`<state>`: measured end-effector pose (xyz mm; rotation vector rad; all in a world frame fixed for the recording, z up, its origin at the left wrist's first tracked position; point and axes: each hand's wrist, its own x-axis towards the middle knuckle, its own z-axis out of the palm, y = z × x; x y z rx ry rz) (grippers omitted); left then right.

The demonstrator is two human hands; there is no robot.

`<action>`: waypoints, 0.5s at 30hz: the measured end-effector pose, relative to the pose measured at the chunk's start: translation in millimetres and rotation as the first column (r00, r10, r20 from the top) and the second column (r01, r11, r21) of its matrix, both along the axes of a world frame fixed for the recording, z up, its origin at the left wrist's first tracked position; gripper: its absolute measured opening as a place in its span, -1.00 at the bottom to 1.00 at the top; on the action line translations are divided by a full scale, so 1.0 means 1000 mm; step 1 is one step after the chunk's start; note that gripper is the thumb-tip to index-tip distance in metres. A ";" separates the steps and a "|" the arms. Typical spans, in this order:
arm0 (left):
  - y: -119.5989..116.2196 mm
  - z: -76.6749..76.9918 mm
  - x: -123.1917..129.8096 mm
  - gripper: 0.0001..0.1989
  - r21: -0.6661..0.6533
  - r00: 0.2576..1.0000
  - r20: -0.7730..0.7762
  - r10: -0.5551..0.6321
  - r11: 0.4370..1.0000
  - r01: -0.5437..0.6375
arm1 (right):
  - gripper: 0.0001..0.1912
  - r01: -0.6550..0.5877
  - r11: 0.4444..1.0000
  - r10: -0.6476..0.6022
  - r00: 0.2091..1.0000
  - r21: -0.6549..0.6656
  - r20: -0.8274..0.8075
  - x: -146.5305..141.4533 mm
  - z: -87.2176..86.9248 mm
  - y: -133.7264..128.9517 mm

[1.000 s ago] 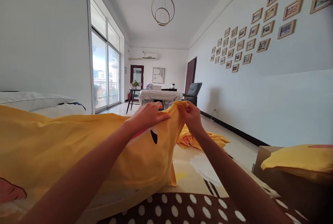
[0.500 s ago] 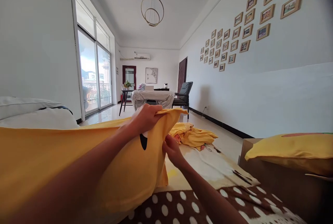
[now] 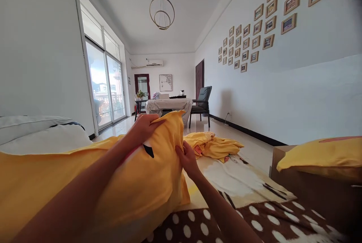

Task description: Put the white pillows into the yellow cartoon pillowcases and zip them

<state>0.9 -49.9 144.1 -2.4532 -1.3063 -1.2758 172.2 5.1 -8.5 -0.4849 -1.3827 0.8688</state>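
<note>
A large yellow cloth (image 3: 147, 181) with a black printed mark stretches across the left and middle of the view, raised at its near corner. My left hand (image 3: 144, 128) is closed on its upper edge, close to the pointed corner. Lower and to the right, my right hand (image 3: 188, 160) pinches the cloth's side edge between thumb and fingers. Below the hands the fabric hangs in soft folds, and its far left part runs out of view. Whether anything lies inside it I cannot tell.
Underneath lies a brown and cream blanket (image 3: 198, 218) with white dots. A crumpled yellow cloth (image 3: 215, 145) rests beyond my right hand. To the right, a yellow pillow (image 3: 325, 156) sits on a brown box (image 3: 308, 182). White cushions (image 3: 45, 135) are at left; a black chair (image 3: 201, 101) stands farther back.
Both hands keep their hold on the yellow cloth. My left hand has shifted slightly left, and the raised corner has moved left with it. The view has shifted a little.
</note>
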 end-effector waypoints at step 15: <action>-0.052 -0.034 -0.079 -0.43 -0.031 0.806 -0.437 0.399 0.889 -0.456 | -0.51 0.738 0.662 -0.749 0.659 0.133 0.068 0.014 0.033 0.016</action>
